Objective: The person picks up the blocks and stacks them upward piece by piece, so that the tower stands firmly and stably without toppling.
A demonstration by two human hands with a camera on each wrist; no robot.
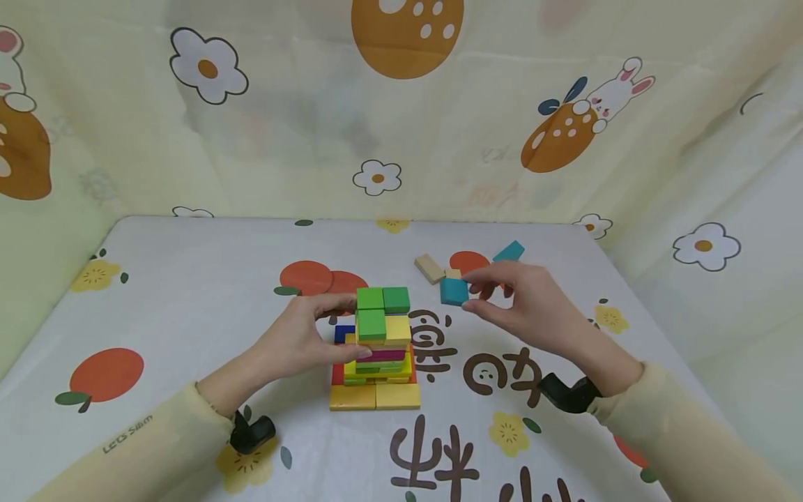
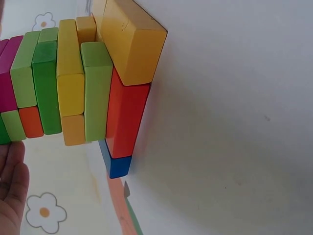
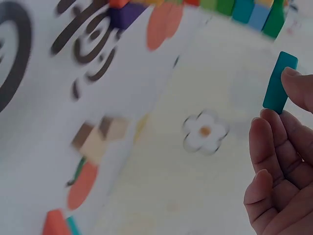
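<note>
A tower of coloured wooden blocks (image 1: pixel 383 362) stands on the table, green and pale yellow on top, yellow at the base. My left hand (image 1: pixel 304 335) holds the tower's upper part from the left, thumb at the front and fingers toward the back; most of this hand lies outside the left wrist view. Right of the tower, my right hand (image 1: pixel 523 303) pinches a teal block (image 1: pixel 454 291) between thumb and fingertips. The right wrist view shows that teal block (image 3: pixel 280 82) held clear of the table, narrow side toward the camera.
Beyond the right hand lie loose plain wooden blocks (image 1: pixel 429 268) and another teal block (image 1: pixel 509 251). A red block (image 3: pixel 55 223) shows in the right wrist view. The patterned cloth covers the table (image 1: pixel 207 307), and a curtain (image 1: pixel 301 125) rises behind it.
</note>
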